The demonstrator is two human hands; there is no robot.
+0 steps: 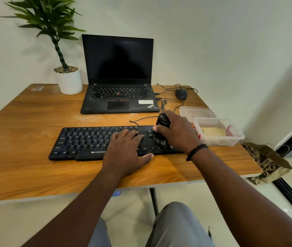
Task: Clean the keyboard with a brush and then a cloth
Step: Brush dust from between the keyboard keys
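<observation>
A black keyboard [84, 141] lies across the middle of the wooden table [26, 125]. My left hand [126, 148] rests flat on its middle keys, fingers straight, thumb at the front edge. My right hand [177, 132] grips a black brush [161, 129] over the keyboard's right end, with the bristles down on the keys. A clear plastic container [230, 138] to the right holds a pale yellow cloth [212, 131].
An open black laptop [118, 72] stands behind the keyboard, with a potted plant [68, 77] to its left and a mouse [181, 94] with cables to its right. A clear lid [196, 112] lies behind the container. A paper bag [268, 163] sits beyond the table's right edge.
</observation>
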